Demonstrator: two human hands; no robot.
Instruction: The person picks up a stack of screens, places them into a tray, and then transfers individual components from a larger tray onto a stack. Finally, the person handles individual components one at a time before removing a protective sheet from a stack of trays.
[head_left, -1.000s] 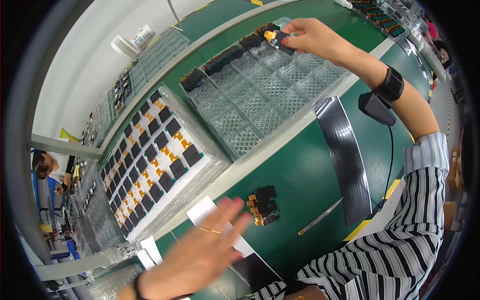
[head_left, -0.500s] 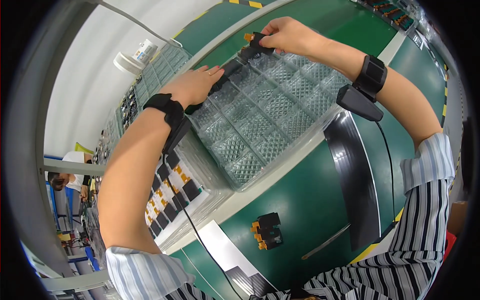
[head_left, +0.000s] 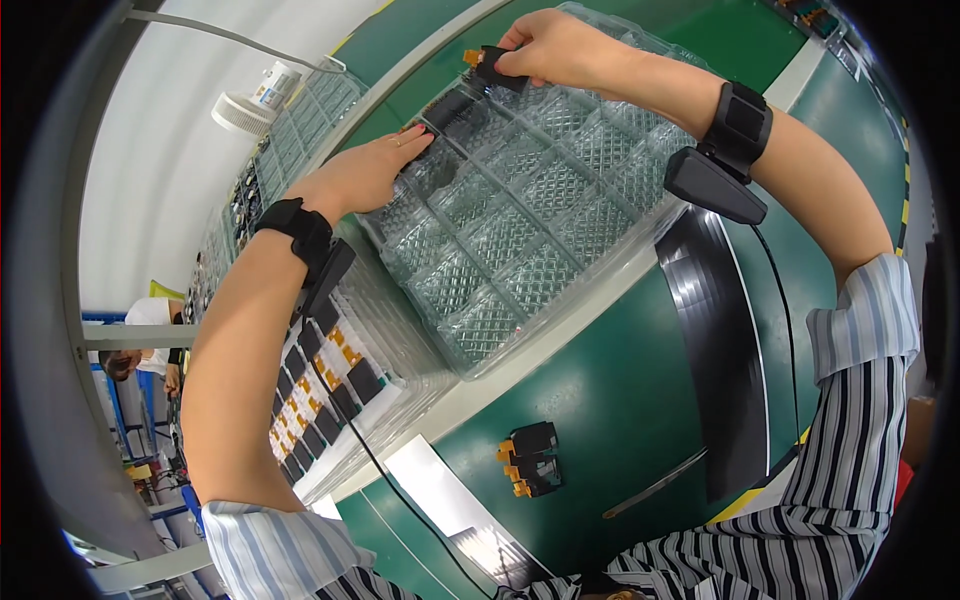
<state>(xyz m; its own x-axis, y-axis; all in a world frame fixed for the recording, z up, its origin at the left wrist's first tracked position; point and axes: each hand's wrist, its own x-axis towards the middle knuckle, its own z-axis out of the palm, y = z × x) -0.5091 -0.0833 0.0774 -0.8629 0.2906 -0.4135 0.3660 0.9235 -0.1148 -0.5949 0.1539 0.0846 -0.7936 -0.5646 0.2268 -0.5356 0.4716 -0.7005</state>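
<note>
Caution: orange tab point(head_left: 473, 57) may bend at the clear tray point(head_left: 512, 262).
I have the black module point(head_left: 494, 71) pinched in my right hand point(head_left: 555, 50) above the tray's far edge; my left hand point(head_left: 365, 178) lies flat, fingers extended, by the black row point(head_left: 452, 110). A skewed approach could snag the tab on neighbours; excess left-hand pressure could shift the row.

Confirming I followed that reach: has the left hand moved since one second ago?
Yes: the left hand moved forward, from near the white sheet to the clear tray's far side.
</note>
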